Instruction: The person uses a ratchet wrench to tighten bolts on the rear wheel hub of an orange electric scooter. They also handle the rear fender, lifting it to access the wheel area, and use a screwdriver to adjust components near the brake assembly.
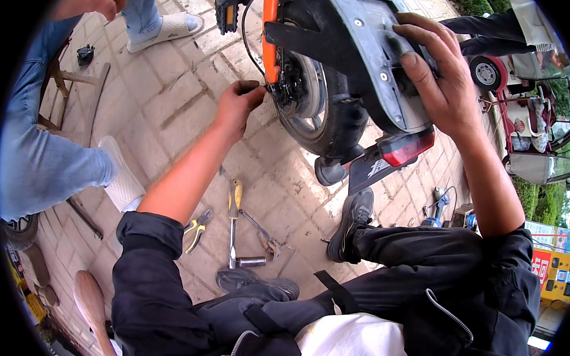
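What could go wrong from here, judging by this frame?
The left hand is close beside the hub of the rear wheel; if the wheel turned, it might get pinched.

The pliers and yellow-handled tool lie loose near the left shoe, so they could be kicked or stepped on.

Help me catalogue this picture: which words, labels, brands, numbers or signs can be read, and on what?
I won't copy wording, only place it.
Dark plate below the red tail light: a large white mark.
Red sign, right edge: white lettering.
Pale panel and yellow panel beside it: too small to read.
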Tool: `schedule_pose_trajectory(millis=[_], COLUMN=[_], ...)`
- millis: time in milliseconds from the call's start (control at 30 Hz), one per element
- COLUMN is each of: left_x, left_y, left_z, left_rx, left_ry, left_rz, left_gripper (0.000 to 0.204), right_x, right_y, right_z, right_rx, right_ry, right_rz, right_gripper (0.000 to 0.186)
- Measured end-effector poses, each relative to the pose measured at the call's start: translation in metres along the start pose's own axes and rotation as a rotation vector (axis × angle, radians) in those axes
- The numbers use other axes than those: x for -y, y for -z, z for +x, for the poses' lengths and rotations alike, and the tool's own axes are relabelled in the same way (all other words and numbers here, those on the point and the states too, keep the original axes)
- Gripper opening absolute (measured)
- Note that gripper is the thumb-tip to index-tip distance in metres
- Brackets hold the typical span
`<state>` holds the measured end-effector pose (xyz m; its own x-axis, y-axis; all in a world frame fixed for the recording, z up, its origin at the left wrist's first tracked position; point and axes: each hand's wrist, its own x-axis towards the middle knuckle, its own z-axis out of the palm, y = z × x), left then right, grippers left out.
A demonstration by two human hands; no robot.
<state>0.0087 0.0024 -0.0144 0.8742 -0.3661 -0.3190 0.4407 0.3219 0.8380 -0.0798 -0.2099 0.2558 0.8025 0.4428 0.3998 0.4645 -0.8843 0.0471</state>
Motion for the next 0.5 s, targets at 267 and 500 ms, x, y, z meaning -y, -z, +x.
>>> schedule_pose_trajectory(millis=[267,500], left_x=[-0.005,0.009], left_y=[-0.004,-0.001], left_z=[0.003,0.002], left_rx=[-0.119,-0.005], left_ry=[0.215,-0.094], left_rz=[-0.037,0.144], left_gripper=[0.028,0.024], right_x=[0.001,0.003], right_y=[0.001,0.002], right_z=[0.000,0.000], right_rx=[-0.021,-0.040], right_ry=[0.001,0.010], right_rz=[0.033,0.044], right_gripper=[0.033,0.030])
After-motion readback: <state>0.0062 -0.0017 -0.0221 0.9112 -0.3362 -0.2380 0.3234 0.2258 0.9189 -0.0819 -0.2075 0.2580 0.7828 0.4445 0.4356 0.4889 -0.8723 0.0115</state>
